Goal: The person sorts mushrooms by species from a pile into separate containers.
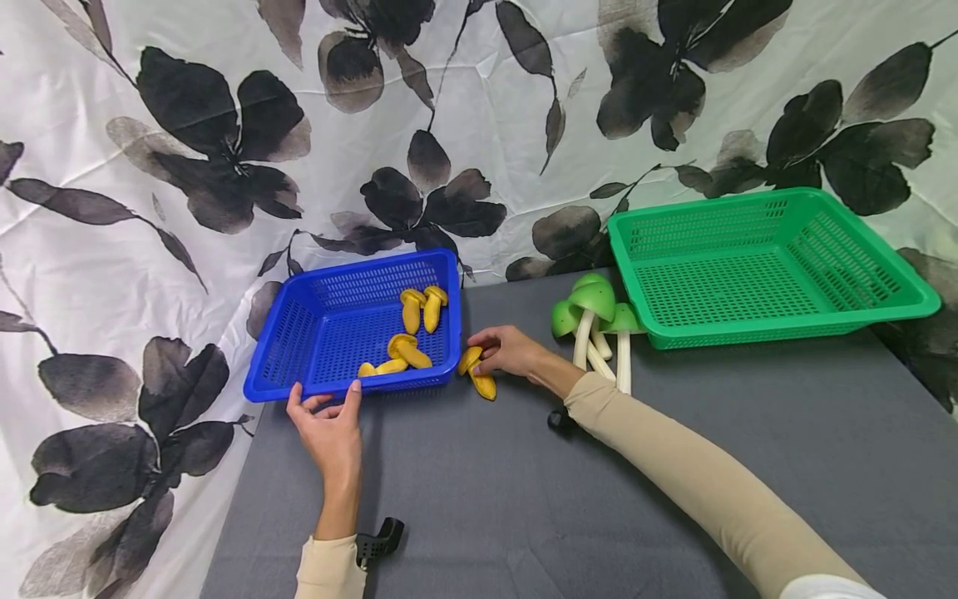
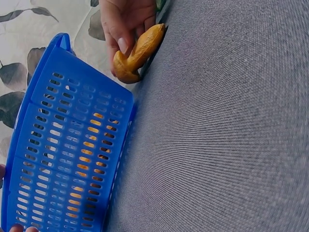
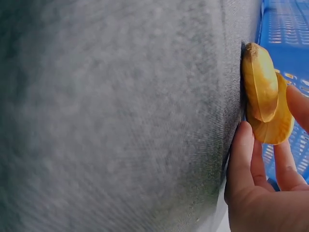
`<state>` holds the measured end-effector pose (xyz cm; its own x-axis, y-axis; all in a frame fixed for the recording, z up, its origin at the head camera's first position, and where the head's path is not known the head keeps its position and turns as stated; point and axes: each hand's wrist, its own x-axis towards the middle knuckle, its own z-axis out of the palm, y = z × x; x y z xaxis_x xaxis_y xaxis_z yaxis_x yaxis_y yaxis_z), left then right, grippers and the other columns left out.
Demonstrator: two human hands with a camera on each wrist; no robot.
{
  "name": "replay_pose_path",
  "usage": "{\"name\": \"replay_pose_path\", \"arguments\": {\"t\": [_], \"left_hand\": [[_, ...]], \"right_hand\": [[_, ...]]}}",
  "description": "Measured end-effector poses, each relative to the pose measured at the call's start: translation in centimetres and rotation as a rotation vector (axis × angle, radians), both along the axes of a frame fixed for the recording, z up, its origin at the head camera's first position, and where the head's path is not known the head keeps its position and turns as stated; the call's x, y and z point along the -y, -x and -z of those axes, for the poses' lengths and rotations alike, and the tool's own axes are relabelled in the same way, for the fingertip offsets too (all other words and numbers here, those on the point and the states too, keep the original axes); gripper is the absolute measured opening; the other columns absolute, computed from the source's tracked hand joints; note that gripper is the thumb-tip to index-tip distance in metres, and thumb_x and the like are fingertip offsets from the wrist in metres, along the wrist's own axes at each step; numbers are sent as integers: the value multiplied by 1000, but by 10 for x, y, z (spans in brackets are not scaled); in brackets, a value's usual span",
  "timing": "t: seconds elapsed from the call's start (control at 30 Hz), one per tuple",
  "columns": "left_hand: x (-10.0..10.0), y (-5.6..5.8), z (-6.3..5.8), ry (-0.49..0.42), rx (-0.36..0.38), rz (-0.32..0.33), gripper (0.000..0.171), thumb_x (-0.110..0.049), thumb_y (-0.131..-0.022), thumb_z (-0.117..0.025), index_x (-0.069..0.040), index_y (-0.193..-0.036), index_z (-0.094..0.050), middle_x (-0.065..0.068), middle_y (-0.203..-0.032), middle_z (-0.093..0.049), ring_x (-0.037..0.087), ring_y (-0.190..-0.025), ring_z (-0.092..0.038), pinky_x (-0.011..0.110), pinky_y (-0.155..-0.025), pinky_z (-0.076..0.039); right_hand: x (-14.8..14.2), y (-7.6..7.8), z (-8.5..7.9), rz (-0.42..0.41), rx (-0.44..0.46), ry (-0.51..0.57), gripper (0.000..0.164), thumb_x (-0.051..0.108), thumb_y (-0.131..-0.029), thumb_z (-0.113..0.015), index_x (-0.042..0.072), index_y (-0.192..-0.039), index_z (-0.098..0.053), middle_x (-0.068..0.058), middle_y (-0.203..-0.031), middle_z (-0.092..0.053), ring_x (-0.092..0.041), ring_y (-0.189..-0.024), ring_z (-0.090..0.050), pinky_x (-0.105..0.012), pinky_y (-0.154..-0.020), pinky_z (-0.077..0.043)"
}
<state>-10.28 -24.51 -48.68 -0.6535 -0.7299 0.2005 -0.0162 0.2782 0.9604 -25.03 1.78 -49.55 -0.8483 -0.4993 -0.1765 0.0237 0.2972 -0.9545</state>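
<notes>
My right hand (image 1: 509, 351) holds a yellow toy mushroom (image 1: 485, 384) low over the grey table, just right of the blue basket (image 1: 299, 391). The left wrist view shows the thumb lying on this mushroom (image 2: 145, 46); in the right wrist view, fingers (image 3: 241, 159) surround its cap end. Several more yellow mushrooms (image 1: 409, 351) lie inside the basket, toward its right side. At the basket's front rim, my left hand (image 1: 333, 428) grips the edge with thumb and fingers spread apart. Only a few of its fingertips (image 2: 17, 228) show in the left wrist view.
A cluster of green-capped mushrooms with white stems (image 1: 591, 304) sits right of my right hand, against a green basket (image 1: 748, 337) at the back right. Behind the grey table (image 1: 479, 499) hangs a flower-patterned cloth (image 1: 479, 125).
</notes>
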Motion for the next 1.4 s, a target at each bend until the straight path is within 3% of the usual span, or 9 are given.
{"name": "replay_pose_path", "arguments": {"t": [0.17, 0.47, 0.83, 1.03, 1.4], "left_hand": [[0, -1, -1, 1, 13, 2, 93, -46, -87, -79, -17, -158, -25, 12, -122, -52, 23, -88, -57, 23, -69, -44], [0, -1, -2, 0, 16, -1, 93, -46, -87, -79, -17, -157, -26, 11, -121, -52, 23, -88, -57, 23, -69, -44], [0, -1, -2, -1, 18, 3, 93, -46, -87, -79, -16, -157, -26, 12, -122, -52, 23, -88, -57, 22, -69, -44], [0, 0, -3, 2, 20, 5, 94, -46, -87, -79, -16, -157, -25, 8, -120, -52, 23, -88, -57, 22, -69, -44], [0, 0, -1, 8, 21, -3, 93, -46, -87, -78, -16, -158, -25, 3, -117, -51, 23, -89, -57, 22, -69, -44]], "right_hand": [[2, -4, -2, -25, -54, -33, 56, -6, -77, -83, -1, -130, -63, -15, -121, -65, -21, -96, -60, -27, -81, -53], [3, -5, -5, -55, -60, -83, 57, -4, -78, -81, 1, -132, -62, -15, -124, -62, -25, -110, -59, -32, -89, -53], [-1, -4, -7, -37, 56, -43, 53, -8, -82, -76, 0, -133, -61, -13, -94, -65, -17, -82, -64, -27, -76, -56], [-3, -3, -8, -27, 56, -87, 48, -2, -85, -77, 5, -131, -65, -11, -95, -60, -18, -82, -60, -28, -71, -56], [-13, -3, -11, -7, 144, -16, 46, -2, -89, -74, 6, -133, -63, -13, -99, -61, -20, -90, -68, -37, -79, -60]]}}
